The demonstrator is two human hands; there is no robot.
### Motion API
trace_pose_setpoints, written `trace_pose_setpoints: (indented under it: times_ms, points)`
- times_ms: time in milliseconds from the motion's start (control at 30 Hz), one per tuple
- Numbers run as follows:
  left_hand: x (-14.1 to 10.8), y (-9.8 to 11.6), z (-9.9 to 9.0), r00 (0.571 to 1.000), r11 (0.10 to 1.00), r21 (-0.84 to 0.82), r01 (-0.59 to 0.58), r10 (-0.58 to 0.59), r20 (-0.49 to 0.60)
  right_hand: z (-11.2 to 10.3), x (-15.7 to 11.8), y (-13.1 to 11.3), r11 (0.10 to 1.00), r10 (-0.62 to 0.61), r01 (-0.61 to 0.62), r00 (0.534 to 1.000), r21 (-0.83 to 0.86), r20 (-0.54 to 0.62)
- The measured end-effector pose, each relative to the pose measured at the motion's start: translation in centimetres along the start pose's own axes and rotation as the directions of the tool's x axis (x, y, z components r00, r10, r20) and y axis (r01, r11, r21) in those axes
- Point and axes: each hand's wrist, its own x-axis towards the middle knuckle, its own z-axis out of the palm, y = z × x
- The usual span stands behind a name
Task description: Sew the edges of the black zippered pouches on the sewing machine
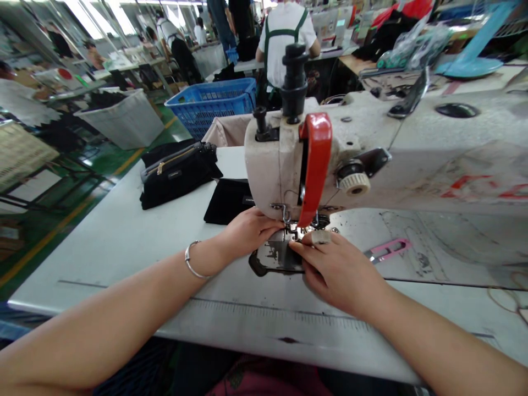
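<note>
My left hand (246, 234) reaches in from the left of the sewing machine's needle area (293, 231), fingers pressed together beside the presser foot. Whatever those fingers hold is too small or hidden to make out. From the right, my right hand (344, 269) comes up to the same foot, fingers bent and close together over the metal needle plate (274, 256). A pale small block (320, 237) shows at its fingers; I cannot tell whether it is held or worn. Just behind my left hand lies a flat black fabric piece (225, 202) with a small label.
A black zippered pouch (177, 171) lies on the white table (103, 242) at left. Pink-handled thread snips (388, 250) rest right of my right hand. The machine head (268, 165) stands overhead. Beyond are a blue crate (212, 102) and a seated person (284, 44).
</note>
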Motion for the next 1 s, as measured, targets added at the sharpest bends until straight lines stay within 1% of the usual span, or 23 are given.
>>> trace_pose_setpoints:
  times_ms: [67,133,167,233,300,333,400,467,533,667,767,833,900,933,1000]
  points:
    - [0.3,1.1,-0.9,0.998,0.999,0.034,-0.001,-0.001,0.059,0.0,-0.1,0.0,1.0,-0.003,0.003,1.0,-0.008,-0.017]
    - [0.9,2.4,-2.3,0.984,0.997,0.08,0.001,-0.015,0.178,0.1,-0.1,0.0,1.0,-0.016,0.016,0.999,-0.013,-0.032]
    - [1.2,3.1,-3.1,0.967,0.995,0.099,0.0,-0.025,0.252,0.1,-0.2,0.0,1.0,-0.026,0.026,0.999,-0.011,-0.036]
    - [1.6,4.1,-4.3,0.916,0.994,0.106,-0.006,-0.037,0.399,0.1,-0.4,0.1,0.999,-0.046,0.046,0.998,0.001,-0.041]
    - [1.5,4.8,-4.8,0.873,0.994,0.111,-0.014,-0.042,0.486,0.0,-0.5,0.1,0.998,-0.053,0.054,0.997,0.012,-0.05]
    - [1.2,5.0,-4.7,0.869,0.992,0.123,-0.018,-0.045,0.493,0.0,-0.6,0.2,0.998,-0.054,0.055,0.997,0.015,-0.057]
    - [0.1,5.0,-4.1,0.9,0.986,0.162,-0.03,-0.043,0.433,0.0,-0.7,0.3,0.997,-0.07,0.071,0.995,0.016,-0.068]
    - [-1.1,4.6,-3.4,0.935,0.981,0.178,-0.072,0.004,0.353,0.0,-0.8,0.3,0.996,-0.091,0.091,0.991,0.005,-0.095]
    - [-2.1,3.9,-2.8,0.95,0.982,0.152,-0.113,0.062,0.307,0.2,-0.8,0.3,0.995,-0.102,0.101,0.988,-0.01,-0.114]
    - [-2.7,2.2,-2.8,0.949,0.985,0.048,-0.164,0.144,0.282,0.2,-0.7,-0.1,0.994,-0.112,0.112,0.989,-0.008,-0.099]
    - [-2.2,0.9,-3.2,0.939,0.979,-0.003,-0.206,0.199,0.282,0.2,-0.6,-0.2,0.995,-0.104,0.105,0.99,0.0,-0.093]
    - [-1.8,0.4,-3.3,0.936,0.978,-0.012,-0.207,0.201,0.289,0.3,-0.5,-0.2,0.995,-0.099,0.1,0.99,0.002,-0.1]
    - [-1.6,0.6,-3.5,0.936,0.98,0.003,-0.198,0.188,0.299,0.3,-0.5,0.0,0.996,-0.09,0.093,0.99,0.018,-0.104]
    - [-1.6,1.2,-3.7,0.932,0.98,0.016,-0.199,0.184,0.312,0.2,-0.5,0.1,0.996,-0.08,0.083,0.992,0.034,-0.099]
    - [-2.2,3.4,-4.2,0.915,0.977,0.042,-0.209,0.18,0.362,-0.2,-0.6,0.2,0.994,-0.071,0.077,0.995,0.08,-0.07]
